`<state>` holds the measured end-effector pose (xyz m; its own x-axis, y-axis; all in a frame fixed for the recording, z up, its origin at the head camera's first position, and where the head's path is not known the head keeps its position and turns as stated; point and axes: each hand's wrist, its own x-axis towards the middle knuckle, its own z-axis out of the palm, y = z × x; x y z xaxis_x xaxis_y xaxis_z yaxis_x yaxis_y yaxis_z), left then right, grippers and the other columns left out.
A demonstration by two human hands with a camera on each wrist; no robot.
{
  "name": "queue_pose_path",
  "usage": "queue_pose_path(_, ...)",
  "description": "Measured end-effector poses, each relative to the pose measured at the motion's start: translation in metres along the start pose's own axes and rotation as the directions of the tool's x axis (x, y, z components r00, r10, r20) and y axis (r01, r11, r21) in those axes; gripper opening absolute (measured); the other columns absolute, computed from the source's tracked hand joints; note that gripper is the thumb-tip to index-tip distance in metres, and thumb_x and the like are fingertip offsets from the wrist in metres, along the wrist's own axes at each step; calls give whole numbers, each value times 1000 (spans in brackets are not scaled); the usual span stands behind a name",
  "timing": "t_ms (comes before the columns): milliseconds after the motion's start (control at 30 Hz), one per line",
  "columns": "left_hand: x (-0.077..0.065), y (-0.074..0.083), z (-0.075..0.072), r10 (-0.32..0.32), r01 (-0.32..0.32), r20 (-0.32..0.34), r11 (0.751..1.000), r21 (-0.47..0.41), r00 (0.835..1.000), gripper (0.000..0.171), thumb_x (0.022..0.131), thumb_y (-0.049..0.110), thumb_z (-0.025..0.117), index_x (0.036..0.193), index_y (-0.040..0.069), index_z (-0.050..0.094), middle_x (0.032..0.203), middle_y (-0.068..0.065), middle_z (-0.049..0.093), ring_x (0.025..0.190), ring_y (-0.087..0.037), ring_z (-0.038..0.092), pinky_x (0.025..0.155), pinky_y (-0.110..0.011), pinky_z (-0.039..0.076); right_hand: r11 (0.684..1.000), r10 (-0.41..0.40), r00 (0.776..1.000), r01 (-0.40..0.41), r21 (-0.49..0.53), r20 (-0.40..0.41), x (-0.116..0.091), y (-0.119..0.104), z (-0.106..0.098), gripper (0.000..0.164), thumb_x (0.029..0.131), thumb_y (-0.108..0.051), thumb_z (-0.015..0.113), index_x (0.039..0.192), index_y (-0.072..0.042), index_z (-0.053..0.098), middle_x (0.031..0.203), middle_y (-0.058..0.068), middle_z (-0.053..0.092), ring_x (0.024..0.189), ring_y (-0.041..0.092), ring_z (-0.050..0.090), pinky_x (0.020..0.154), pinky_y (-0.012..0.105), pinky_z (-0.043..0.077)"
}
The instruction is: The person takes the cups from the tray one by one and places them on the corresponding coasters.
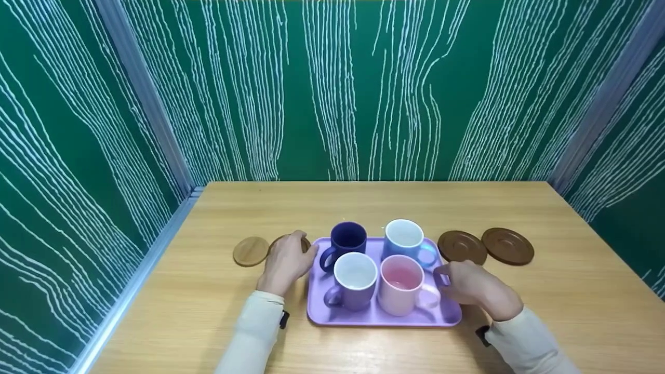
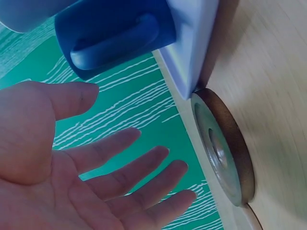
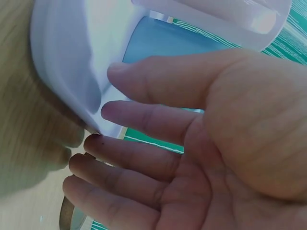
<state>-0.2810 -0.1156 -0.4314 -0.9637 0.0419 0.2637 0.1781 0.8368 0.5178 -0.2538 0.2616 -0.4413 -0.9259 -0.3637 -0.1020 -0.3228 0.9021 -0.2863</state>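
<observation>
A lilac tray (image 1: 451, 313) bears a dark blue mug (image 1: 349, 244), a light blue mug (image 1: 393, 251), a purple mug (image 1: 357, 297) and a pink mug (image 1: 397, 302). My left hand (image 1: 287, 262) hovers at the tray's left side with spread fingers, partly covering a brown round coaster (image 2: 218, 148) in the head view. That coaster lies against the tray's corner in the left wrist view. On the other side, my right hand (image 1: 477, 288) is by the tray's right rim, fingers extended and nothing held. Whether its fingertips touch the rim, I cannot tell.
Left of the covered coaster lies a light wooden coaster (image 1: 250, 252). Two dark brown round coasters (image 1: 508, 246) sit beyond the tray's right edge, the nearer one close to my right hand. Green patterned panels (image 1: 332, 93) rise behind the wooden table (image 1: 374, 200).
</observation>
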Motion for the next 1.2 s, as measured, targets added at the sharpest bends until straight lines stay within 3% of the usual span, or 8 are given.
queue_pose_path(300, 8, -8, 6, -49, 49, 0, 998, 39, 999, 40, 94, 33, 71, 119, 2, 72, 106, -17, 73, 104, -42, 67, 92, -52, 54, 999, 18, 1000, -18, -31, -7, 2, 1, 5, 47, 75, 2, 69, 122, 3, 73, 114, 24, 74, 96, 32, 69, 81, 52, 59)
queue_pose_path(533, 13, -16, 14, -98, 93, 60, 992, 82, 993, 41, 95, 33, 69, 125, 4, 70, 122, -25, 67, 113, -50, 60, 95, -60, 50, 998, 43, 999, -44, -52, -22, 0, 0, 7, 43, 82, 3, 67, 124, 6, 71, 117, 31, 70, 104, 46, 69, 85, 58, 59)
queue_pose_path(700, 14, -21, 20, -145, 138, 93, 987, 86, 985, 48, 97, 33, 67, 137, 6, 65, 133, -27, 60, 122, -52, 52, 102, -66, 44, 997, 53, 998, -55, -47, -29, -2, -2, 9, 34, 86, 3, 67, 119, 4, 74, 102, 25, 74, 91, 37, 70, 76, 52, 59)
queue_pose_path(867, 15, -25, 25, -170, 157, 125, 982, 102, 978, 53, 96, 35, 67, 142, 9, 62, 140, -27, 55, 126, -54, 47, 105, -68, 39, 999, 31, 997, -32, -12, -72, -2, -2, 11, 22, 88, 1, 67, 107, 0, 78, 79, 12, 67, 68, 21, 57, 60, 39, 52)
queue_pose_path(1033, 20, -25, 28, -191, 176, 147, 978, 113, 970, 59, 96, 37, 67, 148, 10, 57, 144, -29, 50, 129, -55, 42, 105, -70, 37, 999, -4, 994, 0, -36, -105, -2, -2, 11, 10, 89, -3, 67, 89, -6, 76, 73, 8, 65, 67, 23, 58, 59, 45, 53)
queue_pose_path(1200, 24, -25, 29, -197, 177, 168, 976, 128, 966, 61, 95, 37, 67, 148, 9, 56, 144, -31, 48, 130, -54, 41, 106, -70, 36, 999, 6, 996, -9, -33, -93, -2, -3, 9, 14, 91, -6, 66, 79, -11, 70, 70, 4, 60, 66, 21, 55, 58, 42, 51)
